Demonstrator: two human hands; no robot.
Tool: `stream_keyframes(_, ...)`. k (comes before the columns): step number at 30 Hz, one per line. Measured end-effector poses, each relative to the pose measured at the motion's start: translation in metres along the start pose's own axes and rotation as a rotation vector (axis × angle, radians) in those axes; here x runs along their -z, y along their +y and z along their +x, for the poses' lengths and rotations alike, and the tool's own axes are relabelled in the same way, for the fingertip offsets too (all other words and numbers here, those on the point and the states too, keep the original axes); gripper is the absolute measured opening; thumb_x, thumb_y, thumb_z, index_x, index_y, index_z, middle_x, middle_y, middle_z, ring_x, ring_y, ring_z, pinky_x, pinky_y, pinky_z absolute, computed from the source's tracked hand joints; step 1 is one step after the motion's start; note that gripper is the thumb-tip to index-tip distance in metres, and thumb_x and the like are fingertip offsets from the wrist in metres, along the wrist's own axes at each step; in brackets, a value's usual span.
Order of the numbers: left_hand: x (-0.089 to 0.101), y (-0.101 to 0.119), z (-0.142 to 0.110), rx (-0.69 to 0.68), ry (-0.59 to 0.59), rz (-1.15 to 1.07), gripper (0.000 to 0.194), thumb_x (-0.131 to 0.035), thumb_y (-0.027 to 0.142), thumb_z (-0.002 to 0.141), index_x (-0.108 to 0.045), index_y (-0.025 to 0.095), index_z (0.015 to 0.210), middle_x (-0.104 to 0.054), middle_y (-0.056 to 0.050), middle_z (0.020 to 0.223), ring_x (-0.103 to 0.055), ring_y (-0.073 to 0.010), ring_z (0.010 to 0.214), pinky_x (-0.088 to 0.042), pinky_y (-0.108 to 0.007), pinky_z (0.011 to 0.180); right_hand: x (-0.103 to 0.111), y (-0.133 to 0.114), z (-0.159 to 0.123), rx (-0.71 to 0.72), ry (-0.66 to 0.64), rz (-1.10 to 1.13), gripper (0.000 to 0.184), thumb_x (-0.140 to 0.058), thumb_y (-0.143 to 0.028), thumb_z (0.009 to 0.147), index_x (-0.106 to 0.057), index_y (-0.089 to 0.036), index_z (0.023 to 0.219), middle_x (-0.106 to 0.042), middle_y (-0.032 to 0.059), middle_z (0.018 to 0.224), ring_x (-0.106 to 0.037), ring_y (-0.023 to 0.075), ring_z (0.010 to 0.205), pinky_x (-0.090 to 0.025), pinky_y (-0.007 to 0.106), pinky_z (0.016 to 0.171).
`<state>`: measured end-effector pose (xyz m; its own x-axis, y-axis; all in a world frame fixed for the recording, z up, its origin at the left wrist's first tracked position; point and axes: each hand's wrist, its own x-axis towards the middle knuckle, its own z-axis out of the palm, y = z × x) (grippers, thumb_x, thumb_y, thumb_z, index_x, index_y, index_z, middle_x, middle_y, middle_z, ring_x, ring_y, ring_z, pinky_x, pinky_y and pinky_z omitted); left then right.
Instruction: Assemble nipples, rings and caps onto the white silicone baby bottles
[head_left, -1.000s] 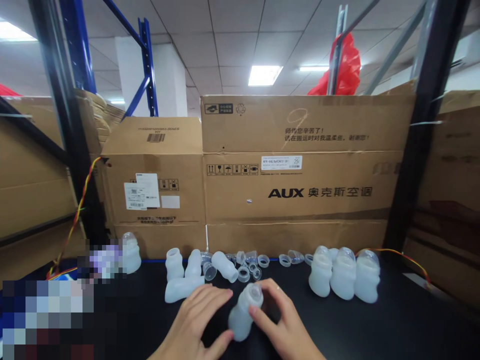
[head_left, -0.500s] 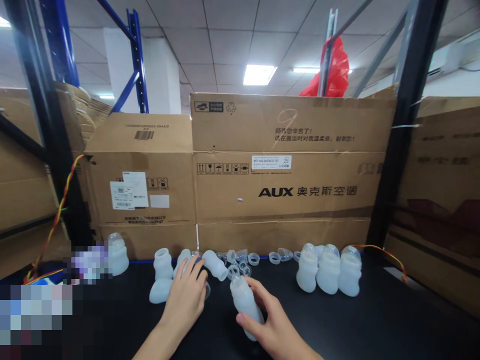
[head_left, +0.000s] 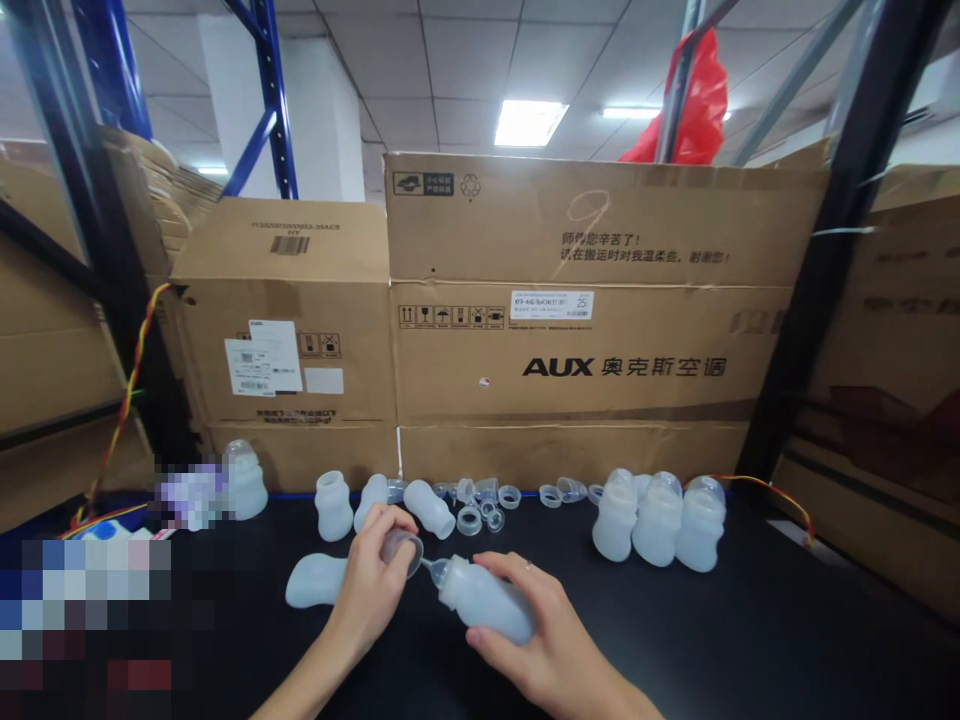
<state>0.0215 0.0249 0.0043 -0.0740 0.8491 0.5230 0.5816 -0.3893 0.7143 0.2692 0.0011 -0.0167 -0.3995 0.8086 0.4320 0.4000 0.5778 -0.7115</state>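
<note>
My right hand [head_left: 544, 625] is wrapped round a frosted white baby bottle [head_left: 486, 598], tilted so its top points left. A clear nipple [head_left: 437, 571] sticks out of the bottle's collar. In my left hand [head_left: 379, 575] is a clear dome-shaped cap [head_left: 405, 552], its open side towards the nipple and a small space between them. Behind my left wrist a frosted bottle [head_left: 316, 580] lies on its side. Farther back, one bottle [head_left: 334, 507] stands uncapped, and another bottle [head_left: 430, 510] lies tipped over.
Clear collars [head_left: 469, 520] and caps [head_left: 571, 489] lie along the back of the black table [head_left: 600, 640]. Several capped bottles [head_left: 658, 522] stand at the right, and one capped bottle [head_left: 245, 482] at the left. A cardboard wall [head_left: 585, 400] closes off the back, between dark rack posts [head_left: 817, 240].
My left hand has picked up the clear cap and turned it towards the bottle. The bottle in my right hand has tipped over to the left, bringing its nipple near the cap.
</note>
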Motion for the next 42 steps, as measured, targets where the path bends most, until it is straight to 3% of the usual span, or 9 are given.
stream_keyframes(7,0.000,0.010,-0.005,0.094,-0.072,-0.132,0.041,-0.053,0.062,0.094,-0.054,0.023,0.082,-0.053,0.003,0.073,-0.056,-0.0155,0.059,-0.042,-0.029,0.058,-0.008,0.007,-0.004,0.024,0.011,-0.063,0.055,-0.074,-0.041,0.087,-0.060,-0.028,0.139,-0.066,0.0059,0.134,-0.064,0.0261,0.120,-0.053,0.034,0.101)
stream_keyframes(15,-0.011,0.029,-0.024,-0.023,-0.191,-0.109,0.038,-0.036,0.050,0.106,-0.053,0.023,0.087,-0.054,0.001,0.082,-0.053,-0.0162,0.074,-0.041,-0.030,0.071,-0.013,0.003,-0.005,0.089,0.020,-0.168,0.056,-0.074,-0.039,0.088,-0.060,-0.027,0.140,-0.068,0.0078,0.129,-0.068,0.0267,0.114,-0.057,0.038,0.099)
stream_keyframes(22,-0.028,0.033,-0.026,0.116,-0.141,-0.050,0.043,-0.038,0.052,0.103,-0.053,0.023,0.073,-0.061,-0.002,0.076,-0.058,-0.0197,0.071,-0.041,-0.031,0.067,-0.016,-0.005,0.000,0.461,0.149,-0.654,0.055,-0.060,-0.019,0.088,-0.055,-0.016,0.143,-0.071,0.0145,0.117,-0.071,0.0270,0.082,-0.061,0.039,0.068)
stream_keyframes(26,-0.028,0.022,-0.027,0.212,-0.263,0.143,0.053,-0.029,0.054,0.101,-0.058,0.024,0.069,-0.069,-0.006,0.071,-0.064,-0.0252,0.071,-0.042,-0.035,0.067,-0.011,-0.013,0.004,0.641,0.133,-0.863,0.049,-0.059,-0.016,0.085,-0.061,-0.013,0.134,-0.076,0.0135,0.108,-0.069,0.0261,0.069,-0.054,0.036,0.055)
stream_keyframes(30,-0.028,-0.003,-0.031,0.083,-0.384,0.350,0.054,-0.031,0.047,0.096,-0.077,0.020,0.104,-0.079,-0.017,0.099,-0.072,-0.0364,0.090,-0.050,-0.046,0.080,-0.011,-0.009,0.006,0.750,0.185,-0.955,0.038,-0.055,-0.014,0.089,-0.065,-0.020,0.126,-0.079,0.0071,0.100,-0.068,0.0230,0.060,-0.048,0.033,0.048)
stream_keyframes(33,-0.032,-0.010,-0.030,0.043,-0.369,0.293,0.057,-0.030,0.053,0.098,-0.076,0.021,0.089,-0.077,-0.013,0.083,-0.070,-0.0307,0.077,-0.048,-0.040,0.072,-0.017,0.009,0.009,0.663,0.192,-0.836,0.025,-0.059,-0.029,0.097,-0.065,-0.026,0.120,-0.076,0.0025,0.087,-0.068,0.0203,0.057,-0.048,0.030,0.048)
stream_keyframes(36,-0.032,0.004,-0.025,0.244,-0.325,-0.043,0.062,-0.037,0.072,0.096,-0.059,0.021,0.067,-0.054,0.000,0.056,-0.054,-0.0172,0.056,-0.039,-0.027,0.054,-0.022,0.027,0.011,0.461,0.122,-0.599,0.048,-0.078,-0.048,0.087,-0.062,-0.027,0.127,-0.073,0.0031,0.092,-0.073,0.0210,0.069,-0.054,0.028,0.057)
stream_keyframes(38,-0.030,0.018,-0.024,0.377,-0.325,-0.264,0.060,-0.050,0.080,0.086,-0.061,0.021,0.081,-0.046,0.006,0.056,-0.041,-0.0112,0.045,-0.030,-0.022,0.042,-0.024,0.032,0.011,0.267,0.067,-0.399,0.065,-0.088,-0.044,0.074,-0.059,-0.026,0.129,-0.072,0.0049,0.105,-0.074,0.0244,0.084,-0.057,0.029,0.070)
stream_keyframes(42,-0.028,0.032,-0.027,0.375,-0.301,-0.508,0.063,-0.066,0.076,0.080,-0.064,0.020,0.110,-0.054,0.005,0.069,-0.043,-0.0090,0.046,-0.031,-0.019,0.036,-0.028,0.026,0.010,-0.041,0.058,-0.003,0.051,-0.077,-0.031,0.076,-0.056,-0.023,0.122,-0.066,0.0055,0.113,-0.068,0.0247,0.100,-0.053,0.034,0.088)
